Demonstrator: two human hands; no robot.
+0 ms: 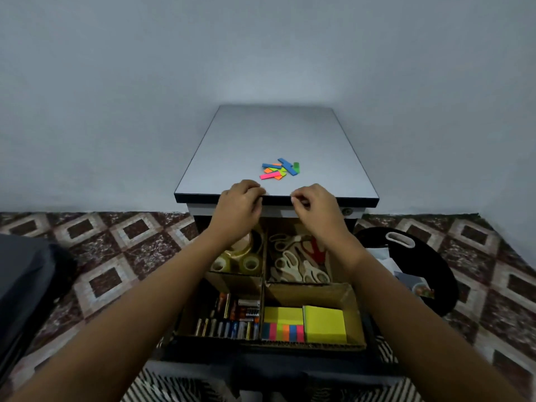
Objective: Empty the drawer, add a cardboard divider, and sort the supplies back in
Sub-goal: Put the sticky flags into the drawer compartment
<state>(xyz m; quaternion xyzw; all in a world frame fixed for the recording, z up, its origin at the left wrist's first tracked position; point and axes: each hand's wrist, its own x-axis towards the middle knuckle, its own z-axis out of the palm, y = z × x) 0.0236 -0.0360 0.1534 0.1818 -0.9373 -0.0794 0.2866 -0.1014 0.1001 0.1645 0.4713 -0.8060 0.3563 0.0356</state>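
1. A dark grey object (26,285), too blurred to name, sat on the patterned floor (116,242) at the far left.
2. The left hand (240,206) lay at the near edge of the grey cabinet top (275,134), its fingers curled with the tips against that edge. I could not tell whether it held anything.
3. Below the hands the drawer (269,362) stood pulled out, and a cardboard divider (307,294) split it into four compartments.
4. Rolls of clear tape (240,261) lay in the far-left compartment, partly hidden by the left forearm.
5. Batteries (232,320) filled the near-left compartment, some in a row along its near wall and others loose behind them.
6. A small heap of coloured paper flags (280,169) lay on the cabinet top, just beyond the two hands and between them.
7. The right hand (316,207) was at the same near edge, right of the left hand and apart from it. Its fingers were curled and its thumb and forefinger were drawn together. Anything pinched there was too small to see.
8. Several pairs of scissors (298,262), pale-handled and one red, were piled in the far-right compartment.
9. Yellow sticky notes (324,323) and a striped pad of flags (282,332) sat in the near-right compartment.
10. A black bag (429,256) lay on the floor to the right of the drawer.
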